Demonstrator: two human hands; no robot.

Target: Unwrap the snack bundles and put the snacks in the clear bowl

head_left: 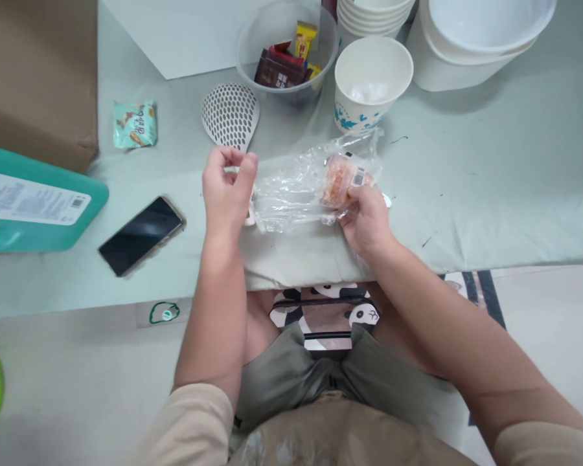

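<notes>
My right hand is closed around a wrapped orange-coloured snack with a barcode label. A crinkled clear plastic bag lies about the snack and stretches leftward; whether the snack is inside it I cannot tell. At the bag's left end is my left hand, fingers curled and thumb raised near the forefinger. What these fingers hold, if anything, is hidden. Just beyond the left hand lies a white perforated skimmer, its handle partly covered by that hand.
Behind stand a clear bowl of packaged snacks, a paper cup, stacked cups and white tubs. Leftward are a phone, a turquoise snack packet, a green container and a cardboard box.
</notes>
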